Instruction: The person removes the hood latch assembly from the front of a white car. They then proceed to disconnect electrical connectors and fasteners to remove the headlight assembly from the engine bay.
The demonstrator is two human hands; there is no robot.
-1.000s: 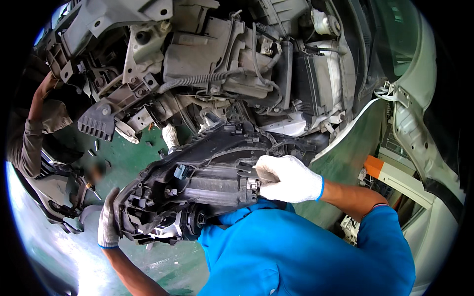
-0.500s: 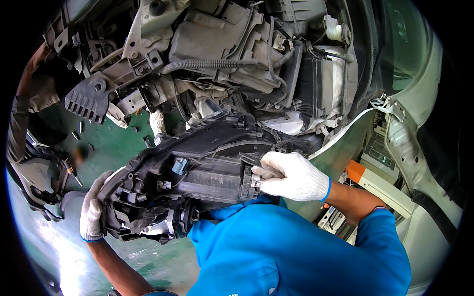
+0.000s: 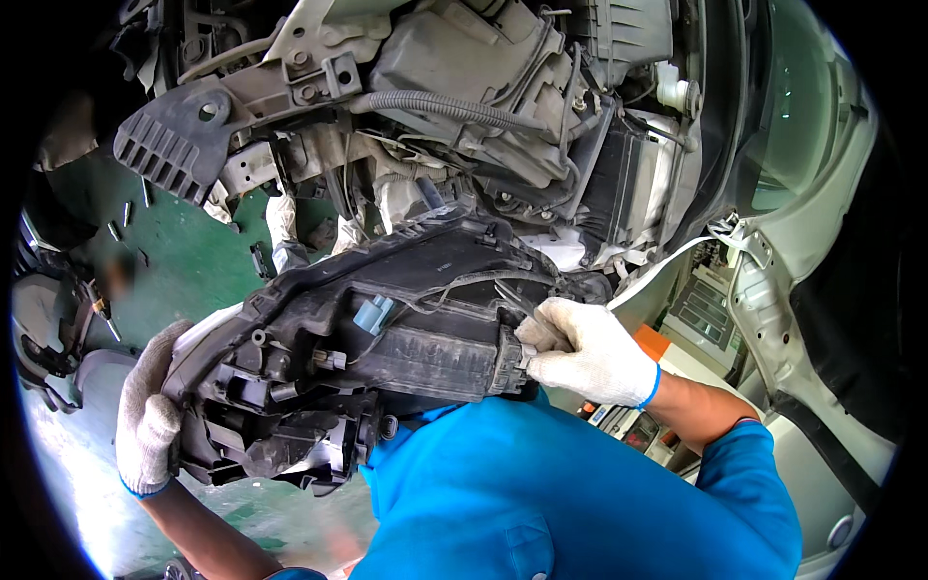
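A black car headlight unit (image 3: pixel 425 362), its back side up, lies across in front of my chest, beneath the engine bay. My left hand (image 3: pixel 150 420), in a white knit glove, wraps round its left edge. My right hand (image 3: pixel 594 353), gloved alike, is closed at the ribbed round cap (image 3: pixel 509 360) on the unit's right part, pinching a small grey connector (image 3: pixel 528 354) there. A thin dark piece (image 3: pixel 517 298) sticks out above the right fingers; its kind is unclear. A blue plug (image 3: pixel 374 314) and a thin wire sit on the housing.
The open engine bay with a corrugated hose (image 3: pixel 449 104) and a ribbed grey bracket (image 3: pixel 179 145) lies ahead. A car fender edge (image 3: pixel 667 266) is at right. On the green floor (image 3: pixel 184 242) are small metal parts and another person's white shoes (image 3: pixel 281 220).
The headlight unit and both hands have shifted slightly left and down in view. My right hand keeps its grip beside the round cap; my left hand still holds the unit's edge.
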